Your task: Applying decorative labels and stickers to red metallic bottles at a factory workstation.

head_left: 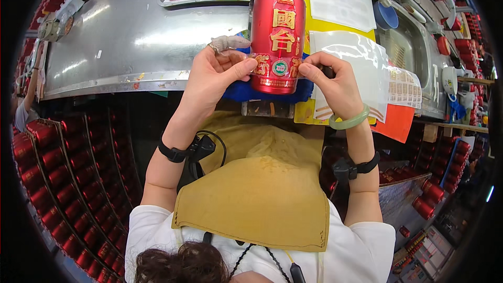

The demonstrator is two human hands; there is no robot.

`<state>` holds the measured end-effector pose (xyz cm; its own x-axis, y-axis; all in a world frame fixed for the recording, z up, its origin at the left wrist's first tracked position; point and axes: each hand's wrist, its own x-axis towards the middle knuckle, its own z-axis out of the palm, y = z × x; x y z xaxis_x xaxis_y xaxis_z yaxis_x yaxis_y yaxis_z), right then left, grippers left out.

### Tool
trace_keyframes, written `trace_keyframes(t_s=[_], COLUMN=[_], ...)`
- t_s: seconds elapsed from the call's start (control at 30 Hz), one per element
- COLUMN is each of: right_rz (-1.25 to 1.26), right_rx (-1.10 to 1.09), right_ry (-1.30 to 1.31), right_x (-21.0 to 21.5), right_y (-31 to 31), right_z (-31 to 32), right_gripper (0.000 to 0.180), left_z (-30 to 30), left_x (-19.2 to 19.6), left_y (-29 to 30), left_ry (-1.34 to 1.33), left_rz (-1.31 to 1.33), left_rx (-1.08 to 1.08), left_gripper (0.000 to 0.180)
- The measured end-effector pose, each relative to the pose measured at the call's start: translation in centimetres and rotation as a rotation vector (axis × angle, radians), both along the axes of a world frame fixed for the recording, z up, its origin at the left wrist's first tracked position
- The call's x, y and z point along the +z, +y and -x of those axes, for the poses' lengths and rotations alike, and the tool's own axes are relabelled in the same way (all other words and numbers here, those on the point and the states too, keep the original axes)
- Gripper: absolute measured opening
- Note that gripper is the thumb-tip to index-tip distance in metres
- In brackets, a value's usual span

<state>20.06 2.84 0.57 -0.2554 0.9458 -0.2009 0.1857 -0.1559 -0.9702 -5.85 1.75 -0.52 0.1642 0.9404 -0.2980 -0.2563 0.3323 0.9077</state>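
Upright, red bottle [277, 36] between left hand [212, 76], right hand [335, 86], fingertips pinching its base

I wear a white short-sleeved shirt [367, 251] under a mustard-yellow apron [262, 199]. Each wrist carries a black strap: the left band [175, 153] with a looping black cable [212, 144], the right band [356, 167] below a pale green bangle [348, 122]. A whitish finger cot [229, 42] covers one left fingertip.
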Motion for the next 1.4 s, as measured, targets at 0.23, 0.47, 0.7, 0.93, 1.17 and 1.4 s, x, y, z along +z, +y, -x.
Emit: trace_keyframes(t_s=[0.23, 0.47, 0.7, 0.93, 1.17, 1.4], right_rz=[0.007, 0.002, -0.149, -0.149, -0.212, -0.573], right_rx=[0.007, -0.013, -0.226, -0.082, -0.063, -0.102], right_ry=[0.004, -0.014, -0.144, -0.145, -0.150, -0.432], right_x=[-0.2, 0.0, -0.4, 1.2, 1.5, -0.5], right_y=[0.1, 0.0, 1.0, -1.1, -1.3, -2.2], right_z=[-0.2, 0.0, -2.9, 0.3, -1.3, 4.3], right_gripper=[0.016, 0.016, 0.036, 0.025, 0.038, 0.112], left_z=[0.0, -0.1, -0.1, 0.2, 0.2, -1.9], left_x=[-0.1, 0.0, 0.1, -0.4, -2.4, -3.3], left_y=[-0.1, -0.1, 0.1, 0.0, -0.8, -4.2], left_ry=[0.019, 0.050, 0.092, 0.039, 0.457, 0.748], left_rz=[0.003, -0.010, 0.005, -0.001, -0.328, -0.853], left_rx=[0.003, -0.003, 0.012, 0.009, 0.316, -0.020], left_gripper=[0.039, 0.040, 0.040, 0.038, 0.035, 0.089])
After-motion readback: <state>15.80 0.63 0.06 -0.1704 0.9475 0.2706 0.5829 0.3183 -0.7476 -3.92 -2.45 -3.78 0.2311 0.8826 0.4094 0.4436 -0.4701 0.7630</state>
